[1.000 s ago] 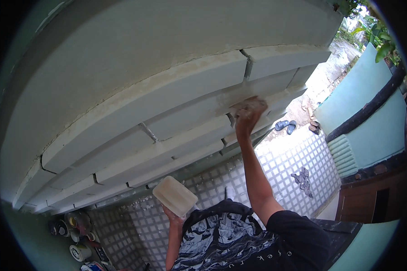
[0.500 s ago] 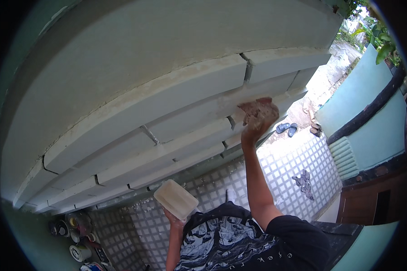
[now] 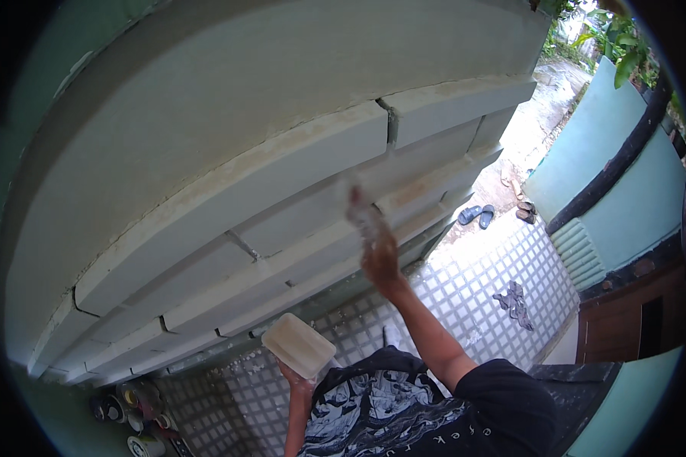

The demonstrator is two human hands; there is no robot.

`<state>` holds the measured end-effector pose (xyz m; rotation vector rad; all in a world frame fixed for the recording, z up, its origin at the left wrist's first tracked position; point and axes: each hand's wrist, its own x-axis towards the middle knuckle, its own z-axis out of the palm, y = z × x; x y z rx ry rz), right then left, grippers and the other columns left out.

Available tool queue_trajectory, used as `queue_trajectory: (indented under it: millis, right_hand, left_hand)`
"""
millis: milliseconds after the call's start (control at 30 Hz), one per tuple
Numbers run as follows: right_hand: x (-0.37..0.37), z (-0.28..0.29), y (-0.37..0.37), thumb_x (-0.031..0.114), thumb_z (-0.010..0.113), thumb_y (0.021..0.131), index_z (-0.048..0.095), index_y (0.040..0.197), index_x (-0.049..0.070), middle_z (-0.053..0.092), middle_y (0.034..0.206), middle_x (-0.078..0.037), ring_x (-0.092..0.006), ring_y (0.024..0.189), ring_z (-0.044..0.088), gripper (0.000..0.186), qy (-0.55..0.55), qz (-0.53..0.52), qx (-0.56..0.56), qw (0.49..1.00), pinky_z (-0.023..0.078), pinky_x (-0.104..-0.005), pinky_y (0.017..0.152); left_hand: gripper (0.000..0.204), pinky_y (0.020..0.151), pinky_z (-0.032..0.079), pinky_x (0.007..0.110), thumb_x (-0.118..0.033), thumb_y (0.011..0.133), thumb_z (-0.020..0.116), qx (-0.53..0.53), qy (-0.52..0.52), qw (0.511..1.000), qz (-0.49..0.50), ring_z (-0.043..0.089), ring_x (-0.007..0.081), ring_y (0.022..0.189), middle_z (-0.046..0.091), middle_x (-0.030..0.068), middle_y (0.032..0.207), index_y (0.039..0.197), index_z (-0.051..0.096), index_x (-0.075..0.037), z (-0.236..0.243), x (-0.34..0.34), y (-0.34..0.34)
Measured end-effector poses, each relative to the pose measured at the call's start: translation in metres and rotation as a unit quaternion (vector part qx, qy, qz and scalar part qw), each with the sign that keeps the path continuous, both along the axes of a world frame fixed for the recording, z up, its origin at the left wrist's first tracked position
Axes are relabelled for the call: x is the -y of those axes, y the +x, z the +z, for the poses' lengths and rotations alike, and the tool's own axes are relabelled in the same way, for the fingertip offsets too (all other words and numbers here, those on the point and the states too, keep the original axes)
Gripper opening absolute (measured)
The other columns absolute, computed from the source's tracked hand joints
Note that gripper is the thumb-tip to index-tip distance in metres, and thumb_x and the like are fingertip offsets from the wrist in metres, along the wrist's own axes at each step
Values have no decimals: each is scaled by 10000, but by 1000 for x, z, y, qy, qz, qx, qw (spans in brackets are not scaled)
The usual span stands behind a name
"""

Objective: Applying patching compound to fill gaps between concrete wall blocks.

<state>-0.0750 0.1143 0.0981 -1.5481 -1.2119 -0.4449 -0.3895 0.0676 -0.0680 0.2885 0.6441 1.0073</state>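
Right hand (image 3: 379, 255) grips a blurred reddish scrap (image 3: 355, 196), ledged wall (image 3: 297, 217) just beyond, seemingly mid-smoothing, left hand (image 3: 299, 381) below cradling a tub (image 3: 300, 345); next stroke probably needs flat pressure.

To the right of the right hand (image 3: 379, 255), a crumpled grey cloth (image 3: 516, 306) is being borne by the checked tile floor (image 3: 488, 263); near its bright far edge, dark sandals (image 3: 470, 215) and brown footwear (image 3: 525, 212) are being carried. Left of the left hand (image 3: 297, 378), white crumbs (image 3: 253, 352) are being supported.

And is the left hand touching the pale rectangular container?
Touching: the head view shows the left hand holding the pale rectangular container at its lower edge, with no gap.
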Motion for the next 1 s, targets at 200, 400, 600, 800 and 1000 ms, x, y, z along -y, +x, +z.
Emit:
queue_trajectory:
  millis: [200,400,600,800,1000]
  right_hand:
    - [-14,14,25,52,389,906,426,1250,-72,481,1254,-269,-397,1132,501,368,66,-50,-7,997,409,-434,953]
    - [9,5,-30,11,424,874,405,1273,-80,488,1269,-249,-386,1186,476,410,-76,157,-74,982,390,-410,1000]
    - [-13,14,21,-28,460,793,455,1258,-45,501,1256,-240,-389,1068,554,466,34,-155,68,985,500,-388,842]
    - [-38,5,-49,-80,485,720,515,1187,-60,546,1230,-199,-308,1083,566,469,-87,-74,58,992,472,-384,898]
    - [9,-13,-50,-42,456,760,486,1202,-57,549,1213,-199,-325,1045,580,443,-41,87,-21,995,488,-425,824]
  left_hand:
    - [534,879,489,511,-524,895,406,17,-22,1000,3,580,296,1074,560,40,1226,1308,443,-187,3,-4,7]
    - [558,882,486,524,-561,894,383,31,-49,998,5,577,302,1078,550,36,1243,1320,430,-203,10,-3,9]
    - [543,884,485,517,-552,896,379,36,-46,998,-2,577,295,1079,552,29,1242,1311,440,-207,10,-5,6]
    - [523,897,475,513,-524,896,396,29,-38,999,-19,569,291,1091,553,30,1242,1302,453,-200,10,0,21]
    - [580,898,477,511,-592,893,357,-16,-33,999,-19,561,294,1105,548,40,1248,1318,433,-205,33,3,31]
